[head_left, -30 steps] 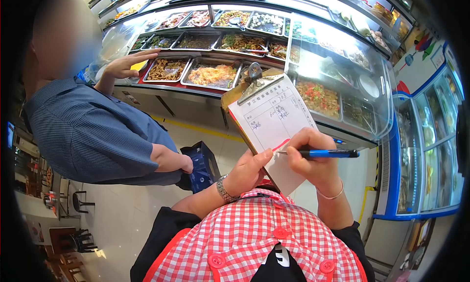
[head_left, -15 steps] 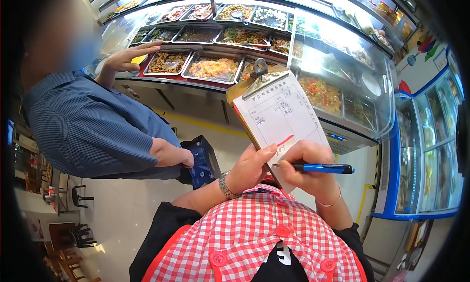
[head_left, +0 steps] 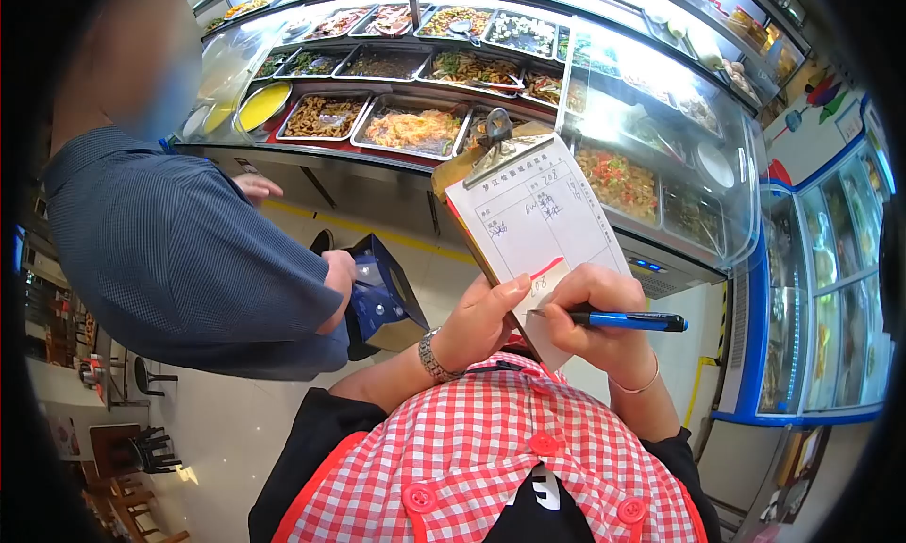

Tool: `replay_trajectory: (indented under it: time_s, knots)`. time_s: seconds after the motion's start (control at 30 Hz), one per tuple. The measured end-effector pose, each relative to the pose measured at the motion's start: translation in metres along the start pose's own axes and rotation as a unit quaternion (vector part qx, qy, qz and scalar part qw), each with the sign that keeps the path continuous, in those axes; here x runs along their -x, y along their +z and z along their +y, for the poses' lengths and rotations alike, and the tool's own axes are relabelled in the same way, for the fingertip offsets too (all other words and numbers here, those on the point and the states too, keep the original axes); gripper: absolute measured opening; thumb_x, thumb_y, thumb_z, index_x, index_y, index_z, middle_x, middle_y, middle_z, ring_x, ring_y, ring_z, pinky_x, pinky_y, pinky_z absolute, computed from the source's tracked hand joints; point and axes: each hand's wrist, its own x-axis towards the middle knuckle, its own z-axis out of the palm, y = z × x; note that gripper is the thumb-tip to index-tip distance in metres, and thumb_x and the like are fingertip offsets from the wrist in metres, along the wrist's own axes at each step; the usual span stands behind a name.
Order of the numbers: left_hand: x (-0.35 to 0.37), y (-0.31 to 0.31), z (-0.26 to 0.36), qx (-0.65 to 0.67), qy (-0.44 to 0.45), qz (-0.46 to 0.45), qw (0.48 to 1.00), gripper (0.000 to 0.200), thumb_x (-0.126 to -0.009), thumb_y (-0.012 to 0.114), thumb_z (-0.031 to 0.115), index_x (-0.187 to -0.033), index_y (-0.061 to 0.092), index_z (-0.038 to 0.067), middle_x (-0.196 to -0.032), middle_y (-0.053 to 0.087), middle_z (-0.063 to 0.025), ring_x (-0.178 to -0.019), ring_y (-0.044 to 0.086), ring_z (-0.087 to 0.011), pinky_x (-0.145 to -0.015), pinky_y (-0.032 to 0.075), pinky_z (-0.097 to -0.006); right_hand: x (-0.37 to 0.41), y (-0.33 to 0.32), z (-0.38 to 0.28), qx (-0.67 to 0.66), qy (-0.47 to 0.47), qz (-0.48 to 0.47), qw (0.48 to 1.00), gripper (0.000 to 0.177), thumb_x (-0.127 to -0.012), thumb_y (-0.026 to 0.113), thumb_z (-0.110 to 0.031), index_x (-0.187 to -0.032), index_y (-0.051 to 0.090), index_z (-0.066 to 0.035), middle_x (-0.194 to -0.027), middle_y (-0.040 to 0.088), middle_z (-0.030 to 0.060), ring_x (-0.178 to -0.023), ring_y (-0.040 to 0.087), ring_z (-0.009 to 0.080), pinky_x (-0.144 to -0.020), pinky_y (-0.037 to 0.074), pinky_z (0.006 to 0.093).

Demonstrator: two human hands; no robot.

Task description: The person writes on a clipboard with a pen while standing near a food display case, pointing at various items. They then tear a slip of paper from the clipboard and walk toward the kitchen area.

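A tiled floor (head_left: pixel 241 420) lies below the bright, glass-fronted food display (head_left: pixel 651 156) and blue-framed fridge (head_left: pixel 835 269).

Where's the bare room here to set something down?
Bare floor tiles lie between the black stools and the writer's black sleeve, and between the blue bag and the food counter. The counter is crowded: metal trays stand nearly edge to edge.

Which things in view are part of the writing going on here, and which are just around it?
In use:
- clipboard with its form, held by the left hand
- small slip
- pen, in the right hand

Just around:
- food trays
- blue bag, by another person
- glass-door fridge
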Motion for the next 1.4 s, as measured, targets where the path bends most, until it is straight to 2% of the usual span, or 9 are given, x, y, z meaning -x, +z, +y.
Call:
replay_trajectory:
  time_s: [0.3, 0.4, 0.5, 0.6, 0.8, 1.0, 1.2, 1.3, 1.4]
  knots:
    - [0.0013, 0.0008, 0.0038, -0.013, 0.005, -0.010, 1.000, 0.042, -0.094, 0.043, 0.017, -0.132, 0.034, -0.001, -0.126, 0.047, -0.0128, -0.115, 0.049, -0.0210, -0.096, 0.042, -0.0352, -0.0009, -0.0019, -0.0044, -0.023, 0.037, -0.009, 0.999, 0.013, -0.066, 0.068, -0.001, -0.066, 0.056, -0.004, -0.061, 0.056, 0.0067, -0.052, 0.055, 0.0156, -0.048, 0.042, 0.0251]
    - [0.0014, 0.0011, 0.0028, -0.011, 0.013, -0.001, 1.000, 0.042, -0.094, 0.043, 0.017, -0.132, 0.034, -0.001, -0.126, 0.047, -0.0127, -0.115, 0.049, -0.0207, -0.096, 0.041, -0.0350, -0.0019, 0.0007, -0.0015, -0.001, -0.011, -0.003, 1.000, 0.013, -0.066, 0.068, 0.000, -0.066, 0.055, -0.004, -0.060, 0.056, 0.0067, -0.052, 0.055, 0.0159, -0.049, 0.042, 0.0254]
    - [0.0012, 0.0004, 0.0013, -0.007, 0.015, -0.002, 1.000, 0.042, -0.094, 0.044, 0.017, -0.131, 0.035, -0.001, -0.125, 0.047, -0.0127, -0.115, 0.049, -0.0204, -0.096, 0.042, -0.0351, -0.0009, -0.0014, -0.0020, -0.016, 0.020, -0.002, 1.000, 0.013, -0.065, 0.068, -0.001, -0.066, 0.055, -0.004, -0.060, 0.055, 0.0066, -0.051, 0.055, 0.0167, -0.049, 0.042, 0.0260]
    - [0.0014, 0.0005, 0.0015, 0.000, 0.015, -0.003, 1.000, 0.041, -0.094, 0.044, 0.017, -0.131, 0.036, -0.001, -0.125, 0.047, -0.0125, -0.114, 0.049, -0.0202, -0.096, 0.041, -0.0350, -0.0028, -0.0002, -0.0019, -0.012, -0.025, -0.005, 1.000, 0.013, -0.065, 0.067, -0.001, -0.065, 0.055, -0.004, -0.059, 0.055, 0.0065, -0.051, 0.054, 0.0173, -0.048, 0.042, 0.0264]
    - [0.0011, 0.0005, -0.0010, 0.005, 0.015, -0.003, 1.000, 0.041, -0.094, 0.044, 0.016, -0.131, 0.036, -0.001, -0.125, 0.047, -0.0122, -0.114, 0.049, -0.0200, -0.096, 0.041, -0.0348, -0.0018, -0.0025, 0.0011, -0.007, -0.057, -0.024, 0.998, 0.013, -0.063, 0.064, 0.003, -0.065, 0.053, -0.004, -0.061, 0.056, 0.0034, -0.051, 0.052, 0.0122, -0.048, 0.040, 0.0242]
    - [0.0026, 0.0037, 0.0008, -0.010, 0.011, 0.007, 1.000, 0.042, -0.094, 0.044, 0.016, -0.131, 0.035, -0.001, -0.126, 0.048, -0.0121, -0.115, 0.049, -0.0200, -0.096, 0.041, -0.0345, 0.0013, -0.0040, -0.0003, -0.036, 0.030, -0.005, 0.999, 0.012, -0.065, 0.066, 0.001, -0.065, 0.055, -0.004, -0.059, 0.054, 0.0060, -0.051, 0.053, 0.0144, -0.048, 0.040, 0.0245]
    - [0.0022, 0.0019, -0.0032, -0.009, 0.018, 0.013, 1.000, 0.042, -0.094, 0.045, 0.017, -0.130, 0.036, -0.001, -0.125, 0.048, -0.0120, -0.115, 0.049, -0.0201, -0.097, 0.040, -0.0344, 0.0028, -0.0016, 0.0044, -0.040, 0.009, 0.018, 0.999, 0.011, -0.065, 0.066, 0.001, -0.067, 0.055, -0.003, -0.061, 0.054, 0.0059, -0.051, 0.051, 0.0142, -0.048, 0.040, 0.0246]
    - [0.0029, 0.0028, -0.0025, -0.009, 0.021, 0.002, 1.000, 0.041, -0.094, 0.045, 0.016, -0.130, 0.036, -0.001, -0.125, 0.048, -0.0119, -0.115, 0.049, -0.0200, -0.097, 0.040, -0.0342, 0.0024, -0.0080, 0.0036, -0.037, -0.004, -0.027, 0.999, 0.012, -0.066, 0.066, 0.001, -0.067, 0.056, -0.003, -0.060, 0.054, 0.0059, -0.051, 0.052, 0.0144, -0.048, 0.040, 0.0250]
    - [0.0021, 0.0036, -0.0031, -0.009, 0.020, 0.007, 1.000, 0.041, -0.094, 0.045, 0.016, -0.131, 0.036, -0.001, -0.125, 0.048, -0.0119, -0.115, 0.049, -0.0200, -0.097, 0.040, -0.0339, 0.0054, -0.0039, 0.0040, -0.035, 0.025, 0.010, 0.999, 0.013, -0.065, 0.064, 0.004, -0.066, 0.053, -0.004, -0.061, 0.055, 0.0030, -0.050, 0.050, 0.0106, -0.047, 0.037, 0.0228]
